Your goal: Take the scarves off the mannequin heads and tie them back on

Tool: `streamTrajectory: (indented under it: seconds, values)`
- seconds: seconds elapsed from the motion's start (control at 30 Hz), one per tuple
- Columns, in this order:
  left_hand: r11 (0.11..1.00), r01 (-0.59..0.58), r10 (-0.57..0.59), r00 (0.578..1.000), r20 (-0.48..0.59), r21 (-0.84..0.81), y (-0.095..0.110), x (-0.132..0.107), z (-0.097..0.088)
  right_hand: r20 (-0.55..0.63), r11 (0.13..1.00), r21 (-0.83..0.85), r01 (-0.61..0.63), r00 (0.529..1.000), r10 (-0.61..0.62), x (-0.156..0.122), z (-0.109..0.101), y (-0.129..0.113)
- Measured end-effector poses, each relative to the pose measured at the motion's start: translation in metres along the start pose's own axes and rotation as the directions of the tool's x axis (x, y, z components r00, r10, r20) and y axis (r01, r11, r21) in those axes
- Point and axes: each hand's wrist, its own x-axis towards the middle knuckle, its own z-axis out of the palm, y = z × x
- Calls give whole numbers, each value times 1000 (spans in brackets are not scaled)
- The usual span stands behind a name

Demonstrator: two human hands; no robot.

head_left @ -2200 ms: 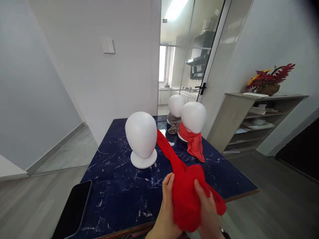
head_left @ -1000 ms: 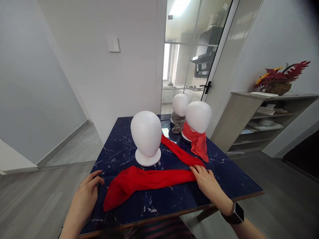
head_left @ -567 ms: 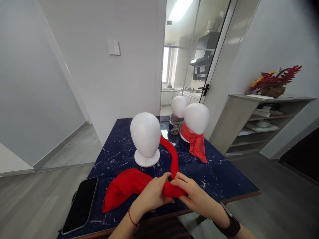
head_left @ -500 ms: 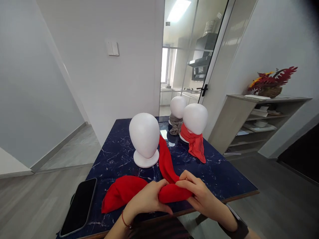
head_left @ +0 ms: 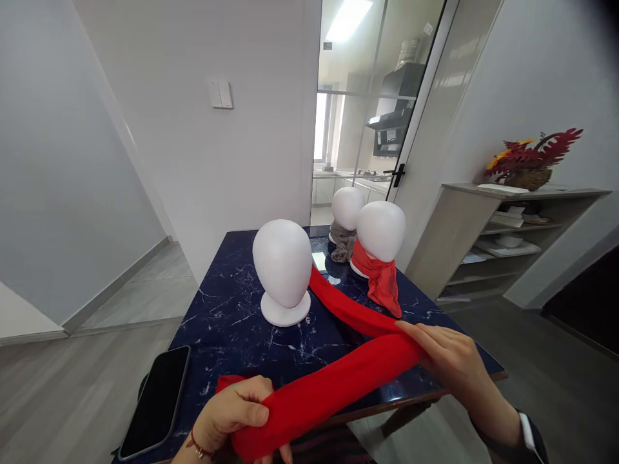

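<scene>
A long red scarf [head_left: 333, 386], folded into a band, stretches between my two hands at the table's front edge. My left hand [head_left: 242, 409] is closed on it at the lower left, thumb on top. At the right, my right hand [head_left: 447, 354] grips the scarf where it bends back. From there the strip runs over the table and behind a bare white mannequin head [head_left: 283, 264]. A second mannequin head [head_left: 381, 231] wears a coral-red scarf [head_left: 382, 283] knotted at its neck. Behind it, a third head [head_left: 347, 207] has a grey-brown scarf [head_left: 342, 243].
A black phone [head_left: 157, 399] lies on the left side of the dark blue marbled table [head_left: 217, 309]. A glass door [head_left: 367, 116] stands behind the table. To the right is a shelf unit [head_left: 464, 238] with a flower basket [head_left: 532, 161] on top.
My hands have moved apart, the right one rightward and the left one to the lower left. The scarf between them is now drawn out long, and its far strip has swung right.
</scene>
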Motion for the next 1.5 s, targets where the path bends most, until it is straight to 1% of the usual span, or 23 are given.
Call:
streamTrajectory:
  seconds: [0.13, 0.2, 0.27, 0.33, 0.37, 0.4, 0.47, 0.53, 0.57, 0.6, 0.7, 0.77, 0.8, 0.87, 0.93, 0.97, 1.0, 1.03, 1.1, 1.17, 1.3, 1.43, 1.5]
  values:
    - [991, -122, 124, 991, -40, 48, 14, -9, 3, -44, 975, -200, -98, 995, 91, -19, -22, 10]
    - [984, -148, 152, 987, -41, 97, 24, -12, 2, -168, 910, -351, -220, 971, 170, -26, -30, 15]
    - [971, -188, 206, 971, -118, 146, 32, -13, -1, -353, 817, -420, -396, 900, 254, -32, -29, 21]
    - [957, -246, 281, 921, -271, 155, 36, -11, -7, -462, 752, -374, -544, 812, 358, -36, -15, 27]
    - [953, -269, 302, 892, -337, 142, 36, -8, -9, -420, 743, -326, -584, 794, 440, -38, -4, 29]
    - [952, -278, 305, 870, -387, 127, 37, -6, -11, -300, 754, -272, -598, 797, 524, -39, 9, 30]
    - [962, -251, 272, 852, -447, 108, 37, 0, -14, 115, 781, -145, -607, 774, 623, -37, 33, 27]
    - [976, -187, 219, 855, -471, 114, 39, 6, -15, 506, 779, 53, -625, 689, 519, -27, 51, 16]
    - [980, -164, 199, 857, -475, 114, 41, 9, -14, 601, 751, 169, -638, 671, 435, -18, 56, 8]
    - [982, -157, 188, 864, -467, 104, 42, 11, -14, 639, 706, 287, -647, 679, 362, -6, 58, -2]
    - [981, -181, 195, 904, -379, 71, 49, 18, -10, 591, 505, 621, -599, 782, 201, 39, 59, -37]
    - [980, -186, 197, 925, -324, 65, 54, 21, -8, 554, 309, 772, -555, 826, 100, 70, 66, -60]
    - [982, -174, 187, 935, -302, 71, 57, 23, -6, 554, 193, 813, -549, 832, 36, 82, 72, -70]
    - [986, -139, 161, 943, -291, 95, 63, 23, -4, 592, -21, 799, -601, 792, -147, 99, 91, -82]
    - [985, -121, 155, 935, -319, 122, 68, 21, -5, 619, -156, 692, -705, 690, -376, 106, 111, -84]
    - [984, -120, 157, 928, -339, 128, 70, 20, -6, 616, -208, 633, -746, 647, -449, 106, 119, -82]
    - [986, -116, 152, 924, -352, 121, 72, 19, -7, 614, -264, 584, -768, 630, -475, 106, 124, -78]
    - [990, -100, 130, 928, -348, 104, 72, 19, -9, 621, -330, 551, -766, 641, -451, 106, 126, -72]
    - [997, -33, 50, 957, -286, 64, 71, 20, -14, 652, -460, 546, -700, 700, -292, 110, 122, -59]
    - [996, 44, -29, 981, -191, 72, 66, 25, -18, 653, -518, 590, -620, 743, -145, 119, 109, -46]
    - [982, 91, -79, 994, -79, 166, 52, 34, -26, 613, -548, 646, -532, 789, -42, 139, 79, -18]
    - [972, 78, -76, 997, -14, 223, 45, 31, -31, 651, -515, 630, -581, 757, -58, 148, 63, 8]
    - [959, 59, -59, 998, -6, 277, 48, 29, -31, 643, -514, 630, -582, 762, -74, 150, 60, 17]
